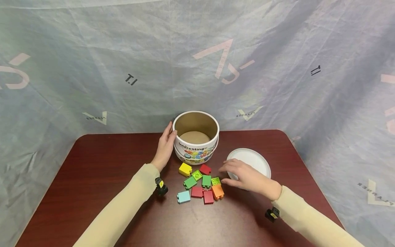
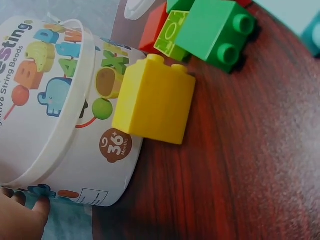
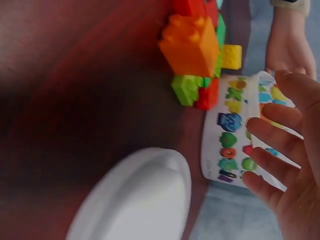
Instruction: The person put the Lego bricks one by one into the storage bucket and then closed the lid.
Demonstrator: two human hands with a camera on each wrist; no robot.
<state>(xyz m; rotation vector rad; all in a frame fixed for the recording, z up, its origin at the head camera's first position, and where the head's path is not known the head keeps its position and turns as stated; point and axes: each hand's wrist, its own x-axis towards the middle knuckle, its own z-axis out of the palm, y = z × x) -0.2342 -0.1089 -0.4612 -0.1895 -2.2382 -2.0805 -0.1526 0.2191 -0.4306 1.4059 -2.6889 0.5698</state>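
Observation:
An open white bucket (image 1: 197,156) with colourful printed letters stands upright near the table's back edge, its inside bare in the head view. Against its left side rests my left hand (image 1: 165,147), fingers straight and thumb near the rim. My right hand (image 1: 247,176) hovers with spread fingers over the near part of a round white lid (image 1: 257,163), holding nothing. Its fingertips point left, close to a lime brick (image 1: 216,181) and an orange brick (image 1: 217,192). A yellow brick (image 2: 155,102) sits just in front of the bucket.
Several more toy bricks lie loosely grouped before the bucket: red (image 1: 208,197), green (image 1: 190,183) and light blue (image 1: 183,197) among them. The dark red table (image 1: 92,171) meets a hanging grey cloth (image 1: 148,68) at the back. A white handle (image 2: 75,100) hangs down the bucket's side.

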